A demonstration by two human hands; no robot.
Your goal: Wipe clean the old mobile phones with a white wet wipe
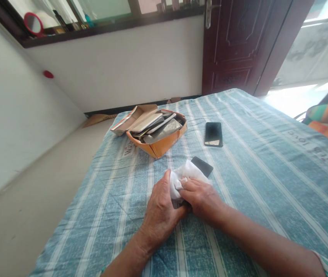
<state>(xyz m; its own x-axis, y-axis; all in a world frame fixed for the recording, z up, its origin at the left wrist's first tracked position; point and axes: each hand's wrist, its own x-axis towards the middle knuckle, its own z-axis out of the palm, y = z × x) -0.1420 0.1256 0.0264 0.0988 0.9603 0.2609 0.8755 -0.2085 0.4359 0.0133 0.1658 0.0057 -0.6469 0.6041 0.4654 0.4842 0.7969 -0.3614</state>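
Note:
A dark, flat phone-like slab (202, 167) shows its far end beyond a crumpled white cloth (191, 171), which covers its middle. My left hand (162, 207) curls around the near end of the slab, thumb and fingers on either side of it. My right hand (204, 200) is closed over the white cloth and presses it onto the slab's upper face. The fingertips of my right hand are partly hidden in the folds. Farther off, a black smartphone (213, 132) lies flat on the bedspread, apart from both hands.
An open orange cardboard box (164, 145), stuffed with flat devices or cases, stands beyond my hands. The blue striped bedspread (117, 215) lies beneath everything. A brown door (236, 46) and a windowsill with a red-framed mirror (33, 24) are at the back.

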